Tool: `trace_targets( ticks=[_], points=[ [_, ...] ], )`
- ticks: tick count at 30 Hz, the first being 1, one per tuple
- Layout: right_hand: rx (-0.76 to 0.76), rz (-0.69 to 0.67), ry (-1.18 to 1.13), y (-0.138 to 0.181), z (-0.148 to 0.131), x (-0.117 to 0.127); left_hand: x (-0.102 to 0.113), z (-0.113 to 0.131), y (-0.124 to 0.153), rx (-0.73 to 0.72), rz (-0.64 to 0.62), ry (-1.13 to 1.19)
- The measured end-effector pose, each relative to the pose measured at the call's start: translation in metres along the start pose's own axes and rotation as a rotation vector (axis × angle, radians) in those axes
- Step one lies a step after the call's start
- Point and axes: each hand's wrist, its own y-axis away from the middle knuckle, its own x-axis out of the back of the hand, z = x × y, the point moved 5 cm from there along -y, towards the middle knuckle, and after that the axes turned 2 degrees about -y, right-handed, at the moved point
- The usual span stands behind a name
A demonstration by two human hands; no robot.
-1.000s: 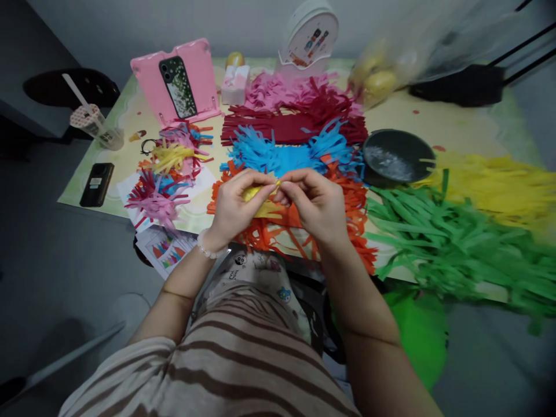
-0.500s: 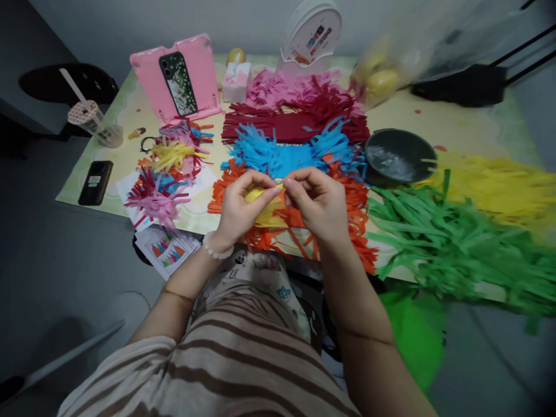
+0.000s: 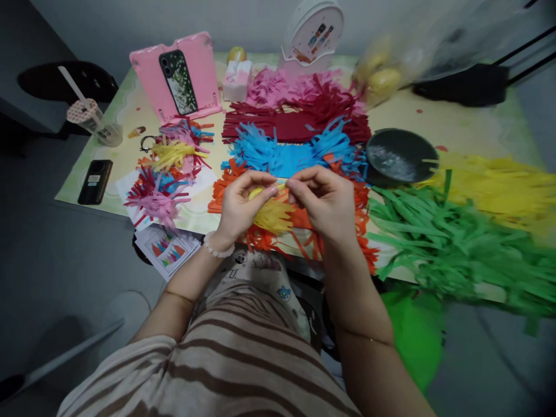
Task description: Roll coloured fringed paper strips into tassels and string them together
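Observation:
Between both hands is a piece of yellow fringed paper [image 3: 274, 216], its cut strips hanging down. My left hand [image 3: 245, 202] pinches its upper left part between thumb and fingers. My right hand [image 3: 324, 197] is closed in a pinch at the upper right end, where a thin yellow strip reaches the fingertips. Beneath the hands lies orange fringed paper [image 3: 358, 231]. Just beyond it rests blue fringed paper [image 3: 293, 159], with dark red fringed paper [image 3: 289, 124] behind that. How the yellow paper is folded inside the fingers is hidden.
Small multicoloured tassels [image 3: 167, 174] lie at left beside a black phone [image 3: 95, 182] and a drink cup [image 3: 102, 130]. A pink tablet case [image 3: 147, 75] stands behind. Rightward are a dark bowl [image 3: 402, 156], green fringe [image 3: 460, 243] and yellow fringe [image 3: 490, 179].
My right hand has shifted slightly right, away from my left. A thin yellow strip now shows between the fingertips, and the hanging yellow fringe is more spread out and visible.

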Motion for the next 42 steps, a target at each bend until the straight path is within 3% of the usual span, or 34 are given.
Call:
trace_targets(
  ticks=[5,9,22,25,27,31,33,35,37,38,40,42],
  points=[
    [0.021,-0.017,0.062,-0.001,-0.009,0.003,-0.003,0.003,-0.001,0.001,-0.125,-0.078],
    [0.033,-0.003,0.082,0.002,-0.013,0.002,-0.002,-0.001,-0.002,0.013,-0.087,-0.086],
    [0.110,0.229,0.010,0.017,-0.015,-0.006,0.003,-0.027,0.009,0.189,-0.052,0.163],
    [0.043,0.112,-0.030,0.032,0.002,-0.021,0.037,-0.025,0.028,0.152,-0.019,-0.007],
    [-0.047,-0.038,-0.035,0.045,0.020,-0.034,0.090,-0.007,0.047,0.069,0.111,-0.248],
    [-0.177,-0.199,-0.029,0.065,0.049,-0.058,0.222,0.061,0.104,-0.131,0.752,-0.946],
    [-0.193,-0.234,-0.025,0.069,0.052,-0.070,0.255,0.075,0.115,-0.172,0.847,-1.149],
    [-0.191,-0.283,-0.019,0.069,0.050,-0.081,0.262,0.059,0.109,-0.172,0.782,-1.165],
    [-0.186,-0.311,-0.011,0.068,0.046,-0.085,0.250,0.021,0.092,-0.123,0.636,-1.137],
    [-0.185,-0.309,-0.004,0.069,0.044,-0.084,0.241,-0.003,0.083,-0.045,0.538,-1.123],
    [-0.183,-0.272,0.020,0.070,0.043,-0.075,0.228,-0.041,0.069,0.083,0.462,-1.128],
    [-0.185,-0.230,0.049,0.074,0.045,-0.063,0.224,-0.060,0.060,0.165,0.432,-1.170]
  ],
)
